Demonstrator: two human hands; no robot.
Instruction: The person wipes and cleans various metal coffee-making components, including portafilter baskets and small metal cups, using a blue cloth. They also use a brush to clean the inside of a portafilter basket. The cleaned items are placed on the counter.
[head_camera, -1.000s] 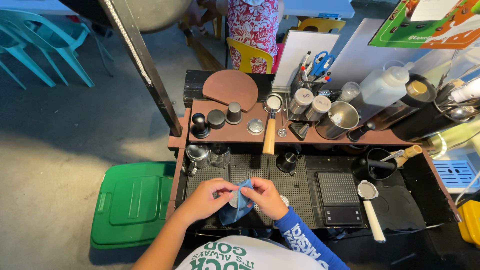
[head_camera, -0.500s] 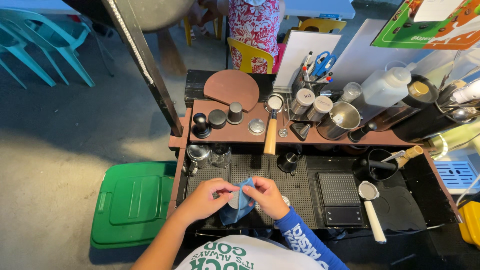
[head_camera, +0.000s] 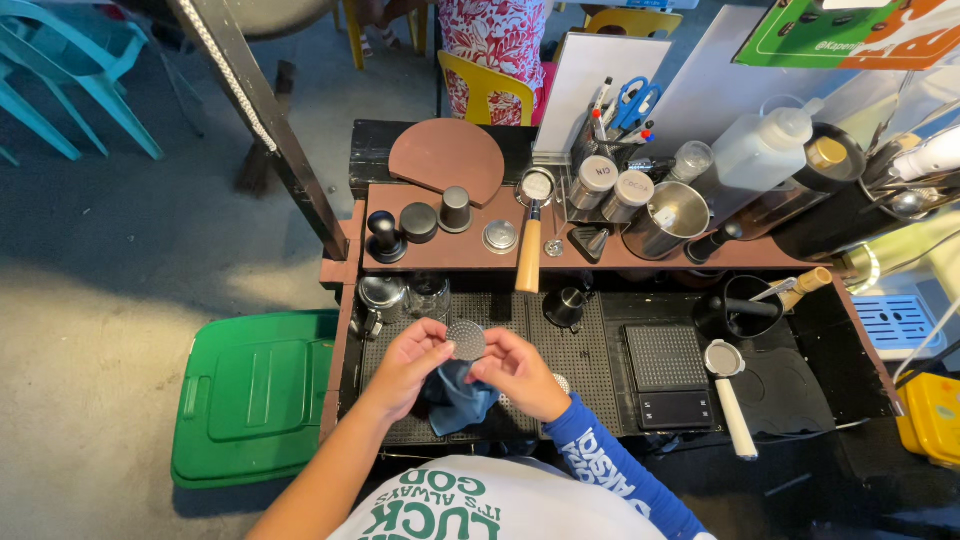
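Mesh disc (head_camera: 466, 339), round, metal, finely perforated: held up flat toward you between both hands, above the black perforated worktop mat (head_camera: 585, 350); a second ago it lay lower and was largely covered by the cloth, now its whole face shows, so the wiping looks to have passed to checking the surface.

Blue cloth (head_camera: 462, 395): bunched below the disc, hanging from your palms; no longer wrapped over the disc.

Your left hand (head_camera: 407, 360): grip pinched on the disc's left edge, thumb and fingertips closed on it.

Your right hand (head_camera: 520, 370): grip closed on the disc's right edge and the cloth beneath; blue sleeve at the wrist.

Glass cup (head_camera: 428, 296) and small metal pot (head_camera: 378, 296): just beyond your left hand, on the mat.

Black pitcher (head_camera: 566, 306): beyond your right hand.

Black scale (head_camera: 672, 375): right of the mat; white-handled filter holder (head_camera: 728, 398) beside it.

Wood-handled filter holder (head_camera: 531, 240): laid across the brown shelf (head_camera: 470, 255), with a tamper (head_camera: 384, 236), dark caps and a steel jug (head_camera: 665, 219).

Green bin lid (head_camera: 255, 395): on the floor to your left.
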